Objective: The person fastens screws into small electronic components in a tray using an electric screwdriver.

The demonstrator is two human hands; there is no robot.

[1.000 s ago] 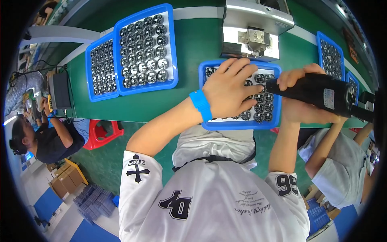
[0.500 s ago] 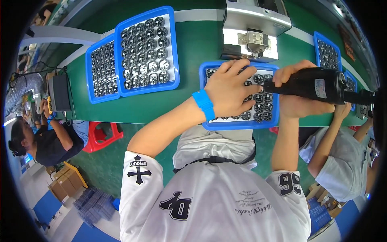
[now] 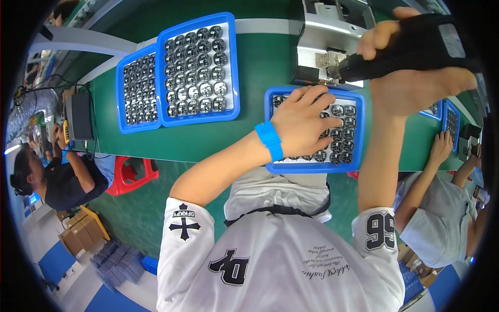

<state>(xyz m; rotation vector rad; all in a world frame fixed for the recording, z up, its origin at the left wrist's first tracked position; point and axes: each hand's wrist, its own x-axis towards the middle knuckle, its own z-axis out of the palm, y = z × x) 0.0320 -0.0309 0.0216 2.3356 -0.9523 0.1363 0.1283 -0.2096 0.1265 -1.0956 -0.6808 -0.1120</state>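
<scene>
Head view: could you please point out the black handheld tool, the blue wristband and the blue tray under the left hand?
Black handheld tool [image 3: 416,44]: head view, middle of its body.
Blue wristband [image 3: 269,141]: head view, middle of the band.
Blue tray [image 3: 312,168]: head view, near rim.

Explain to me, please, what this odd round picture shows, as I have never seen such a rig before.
There is no robot here: a person works with two bare hands. A fisheye camera on their head looks down, so straight edges bend near the rim. The left hand is spread palm-down over a blue tray of shiny round parts. The right hand grips a black handheld tool, its tip at a metal fixture. Two more blue trays lie leftward on the green table.
</scene>
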